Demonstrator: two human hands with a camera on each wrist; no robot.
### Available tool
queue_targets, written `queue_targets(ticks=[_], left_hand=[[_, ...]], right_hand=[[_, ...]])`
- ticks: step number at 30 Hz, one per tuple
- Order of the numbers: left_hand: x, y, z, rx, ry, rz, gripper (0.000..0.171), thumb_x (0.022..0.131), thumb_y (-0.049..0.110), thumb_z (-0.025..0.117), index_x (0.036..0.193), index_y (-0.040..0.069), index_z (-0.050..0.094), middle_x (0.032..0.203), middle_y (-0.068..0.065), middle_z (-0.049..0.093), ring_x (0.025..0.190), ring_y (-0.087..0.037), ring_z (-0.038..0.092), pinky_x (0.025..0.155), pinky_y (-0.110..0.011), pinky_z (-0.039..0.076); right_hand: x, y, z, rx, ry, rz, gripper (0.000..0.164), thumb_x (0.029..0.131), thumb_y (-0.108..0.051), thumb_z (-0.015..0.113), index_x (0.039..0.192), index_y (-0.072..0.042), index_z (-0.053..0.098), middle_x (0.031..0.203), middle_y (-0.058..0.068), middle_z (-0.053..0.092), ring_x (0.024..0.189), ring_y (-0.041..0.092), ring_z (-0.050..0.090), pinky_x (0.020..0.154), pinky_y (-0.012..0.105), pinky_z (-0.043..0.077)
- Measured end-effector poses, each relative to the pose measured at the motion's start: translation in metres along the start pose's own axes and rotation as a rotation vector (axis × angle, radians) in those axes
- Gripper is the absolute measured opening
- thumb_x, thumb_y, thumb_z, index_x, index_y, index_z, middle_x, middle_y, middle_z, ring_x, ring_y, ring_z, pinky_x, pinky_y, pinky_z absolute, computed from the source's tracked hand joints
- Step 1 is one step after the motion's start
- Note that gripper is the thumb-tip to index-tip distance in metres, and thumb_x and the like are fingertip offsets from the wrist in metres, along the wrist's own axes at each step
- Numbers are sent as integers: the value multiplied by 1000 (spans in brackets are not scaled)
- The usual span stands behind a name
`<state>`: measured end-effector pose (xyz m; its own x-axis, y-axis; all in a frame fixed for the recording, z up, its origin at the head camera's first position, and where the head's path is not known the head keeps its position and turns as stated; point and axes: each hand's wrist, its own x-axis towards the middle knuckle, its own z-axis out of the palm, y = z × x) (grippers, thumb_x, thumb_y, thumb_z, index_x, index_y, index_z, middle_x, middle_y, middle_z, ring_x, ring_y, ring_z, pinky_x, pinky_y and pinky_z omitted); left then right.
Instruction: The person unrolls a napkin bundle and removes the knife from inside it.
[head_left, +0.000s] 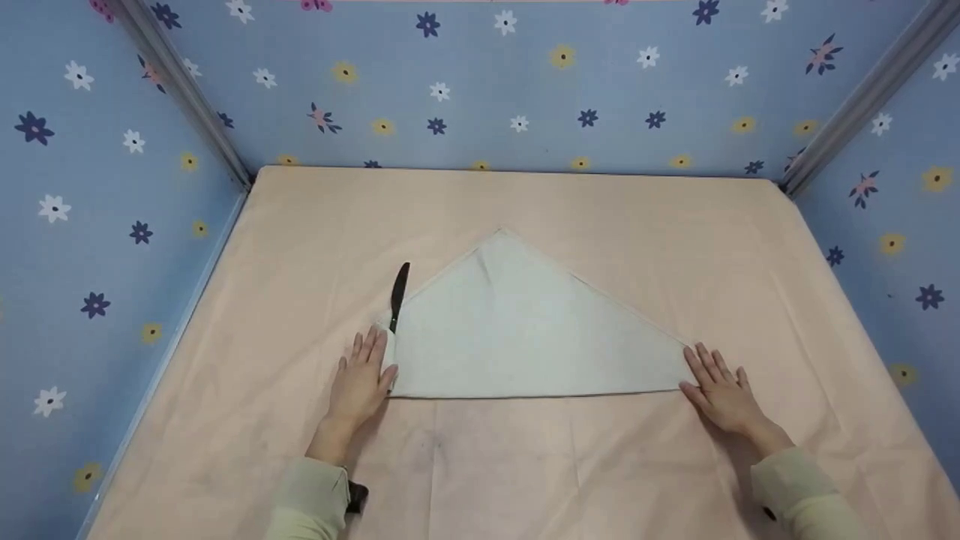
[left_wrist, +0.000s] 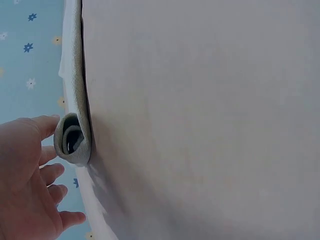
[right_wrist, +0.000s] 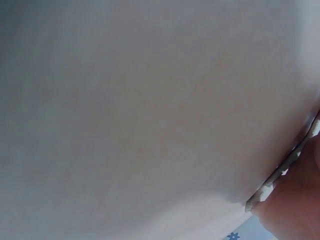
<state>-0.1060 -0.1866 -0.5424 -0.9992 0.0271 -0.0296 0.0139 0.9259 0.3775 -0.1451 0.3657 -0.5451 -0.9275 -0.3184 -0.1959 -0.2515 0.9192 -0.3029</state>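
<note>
A pale cloth napkin (head_left: 525, 330) lies folded to a peak at the back, its straight edge towards me. Its left side is rolled up, and the dark blade of a table knife (head_left: 400, 292) sticks out at the far end of the roll; the rest is hidden. My left hand (head_left: 360, 386) lies along this roll with fingers extended. In the left wrist view, its thumb touches the coiled roll end (left_wrist: 72, 140). On the right corner of the napkin rests my right hand (head_left: 724, 394), fingers straight. The right wrist view shows the napkin's thin edge (right_wrist: 280, 172) by that hand.
A light peach cloth (head_left: 510, 465) covers the table and has faint creases. Blue flowered panels (head_left: 480, 90) stand at the back and both sides, with grey metal posts (head_left: 180, 90) at the corners. A small black object (head_left: 357, 497) shows at my left sleeve.
</note>
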Motion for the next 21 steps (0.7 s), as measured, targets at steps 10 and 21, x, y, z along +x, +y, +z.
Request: queue_targets(ticks=[10, 21], left_hand=[[4, 5, 6, -19, -19, 4, 61, 91, 30, 46, 139, 1, 23, 145, -17, 14, 131, -36, 11, 96, -61, 18], [10, 7, 11, 3, 6, 30, 56, 90, 28, 49, 139, 10, 30, 145, -19, 12, 131, -37, 11, 94, -62, 20]], right_hand=[[0, 0, 0, 3, -2, 0, 62, 95, -38, 34, 141, -3, 14, 145, 20, 5, 130, 41, 3, 95, 64, -4], [-1, -1, -1, 17, -3, -14, 62, 95, -38, 36, 142, -5, 13, 145, 21, 5, 130, 41, 3, 94, 64, -4]])
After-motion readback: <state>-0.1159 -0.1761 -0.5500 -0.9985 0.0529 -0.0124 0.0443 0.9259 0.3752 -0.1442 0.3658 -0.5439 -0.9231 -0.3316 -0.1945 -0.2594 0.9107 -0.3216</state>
